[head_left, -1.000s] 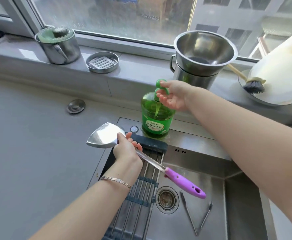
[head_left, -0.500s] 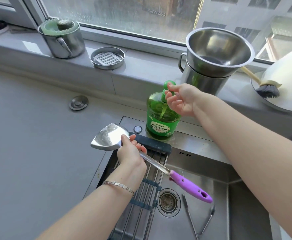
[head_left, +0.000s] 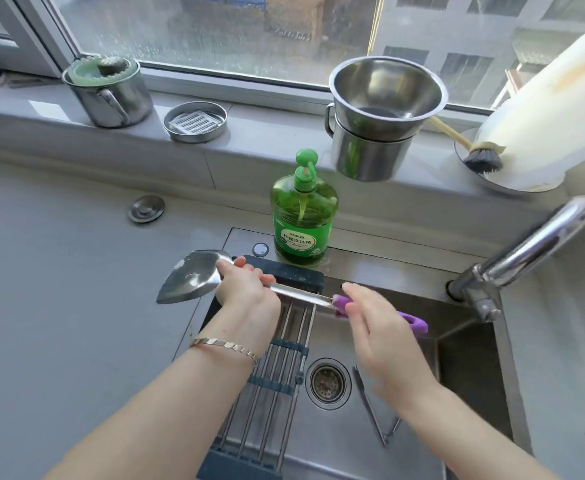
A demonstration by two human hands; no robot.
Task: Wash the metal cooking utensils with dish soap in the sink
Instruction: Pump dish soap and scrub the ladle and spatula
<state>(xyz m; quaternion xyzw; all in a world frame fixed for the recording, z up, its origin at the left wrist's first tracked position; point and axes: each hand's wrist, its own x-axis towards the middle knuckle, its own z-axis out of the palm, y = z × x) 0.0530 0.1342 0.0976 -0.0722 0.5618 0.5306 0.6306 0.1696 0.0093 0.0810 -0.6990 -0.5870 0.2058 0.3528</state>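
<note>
- A person's left hand (head_left: 246, 292) is clamped around the steel neck of a spatula (head_left: 194, 280), just behind its blade, holding it level over the back-left corner of the sink (head_left: 464, 344).
- The blade juts out past the sink edge above the counter (head_left: 59, 271); the purple handle (head_left: 416, 322) points right, over the basin, likely so any soap and drips fall inside.
- The right hand (head_left: 377, 327) lies on the near end of that handle, fingers loosely curled over it rather than gripping hard; whether the palm carries soap cannot be told.
- The hold suggests a division of work: one hand steadies the tool while the other is free to rub along it.
- The green soap bottle (head_left: 303, 216) stands upright on the sink's rear ledge, just behind the spatula and within easy reach; neither hand touches it.
- A pair of metal tongs (head_left: 374, 414) lies on the sink floor beside the drain (head_left: 327, 382), apparently waiting its turn.
- A roll-up rack (head_left: 277, 375) spans the left part of the basin beneath the left wrist.
- The tap (head_left: 526, 251) arches in from the right; no water is seen running.
- Judged from this, washing has barely begun: the spatula is being soaped or is about to be, and rinsing lies ahead.
</note>
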